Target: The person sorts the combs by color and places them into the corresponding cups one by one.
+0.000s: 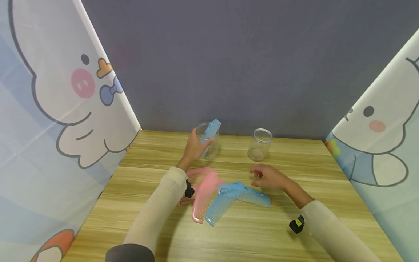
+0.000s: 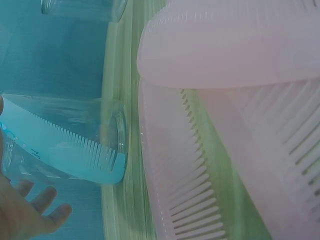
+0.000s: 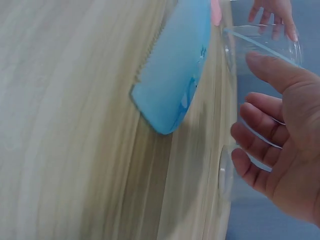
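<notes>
A blue comb leans inside the left clear jar, its upper end above the rim. My left hand is at that jar, thumb and fingers spread on either side; in the left wrist view the fingers look loosely extended, and I cannot tell whether they touch it. My right hand hovers over the table with loosely bent fingers and holds nothing. Nearest to it are two overlapping blue combs. Pink combs lie in an overlapping pile beside them, partly behind my left forearm.
A second clear jar stands upright at the back, right of the first, with nothing visible inside. The wooden table meets a dark grey wall behind. Cartoon-printed panels flank both sides.
</notes>
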`<action>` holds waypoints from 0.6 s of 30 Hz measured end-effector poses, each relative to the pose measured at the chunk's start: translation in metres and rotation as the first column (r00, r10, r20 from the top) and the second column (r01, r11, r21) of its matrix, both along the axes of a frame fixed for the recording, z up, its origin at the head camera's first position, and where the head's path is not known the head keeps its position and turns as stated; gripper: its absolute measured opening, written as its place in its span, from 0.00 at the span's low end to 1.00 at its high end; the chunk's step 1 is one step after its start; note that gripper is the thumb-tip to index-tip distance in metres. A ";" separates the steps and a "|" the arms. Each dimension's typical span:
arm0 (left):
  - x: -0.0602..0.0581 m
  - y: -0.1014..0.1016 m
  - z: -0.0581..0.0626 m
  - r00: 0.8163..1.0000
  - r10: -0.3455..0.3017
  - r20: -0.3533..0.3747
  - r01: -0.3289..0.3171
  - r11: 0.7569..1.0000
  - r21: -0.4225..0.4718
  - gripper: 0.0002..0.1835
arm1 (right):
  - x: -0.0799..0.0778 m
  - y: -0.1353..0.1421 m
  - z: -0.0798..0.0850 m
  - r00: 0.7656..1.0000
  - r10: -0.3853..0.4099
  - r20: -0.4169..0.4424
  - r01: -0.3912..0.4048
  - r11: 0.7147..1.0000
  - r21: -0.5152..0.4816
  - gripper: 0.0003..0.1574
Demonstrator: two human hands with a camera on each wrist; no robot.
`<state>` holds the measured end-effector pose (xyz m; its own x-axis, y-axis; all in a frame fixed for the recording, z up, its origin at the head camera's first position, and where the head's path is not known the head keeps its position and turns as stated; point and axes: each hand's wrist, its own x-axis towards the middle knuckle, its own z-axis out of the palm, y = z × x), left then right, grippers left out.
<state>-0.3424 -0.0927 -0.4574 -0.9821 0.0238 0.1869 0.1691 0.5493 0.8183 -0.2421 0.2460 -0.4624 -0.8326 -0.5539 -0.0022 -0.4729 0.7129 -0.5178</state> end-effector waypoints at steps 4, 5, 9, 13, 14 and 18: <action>0.000 0.000 0.001 1.000 0.003 0.002 -0.003 1.000 -0.005 0.54 | 0.005 0.003 -0.002 0.999 0.030 0.021 -0.031 0.999 0.038 0.28; 0.000 0.000 0.001 1.000 0.003 0.004 -0.003 1.000 -0.011 0.54 | 0.006 0.004 -0.003 0.999 0.035 0.028 -0.036 0.998 0.048 0.27; 0.001 0.001 0.001 1.000 -0.003 0.006 0.003 1.000 -0.017 0.55 | 0.011 0.004 -0.005 0.997 0.060 0.054 -0.066 0.991 0.115 0.27; 0.001 0.000 0.000 1.000 -0.002 0.004 0.002 1.000 -0.015 0.55 | 0.017 0.004 -0.006 0.995 0.067 0.080 -0.080 0.982 0.170 0.30; 0.001 0.000 0.000 1.000 -0.001 0.002 0.001 1.000 -0.015 0.55 | 0.018 0.004 -0.006 0.994 0.068 0.082 -0.081 0.980 0.181 0.31; 0.001 0.000 0.000 1.000 0.002 -0.001 -0.002 1.000 -0.008 0.55 | 0.023 0.006 -0.007 0.995 0.061 0.082 -0.078 0.973 0.218 0.32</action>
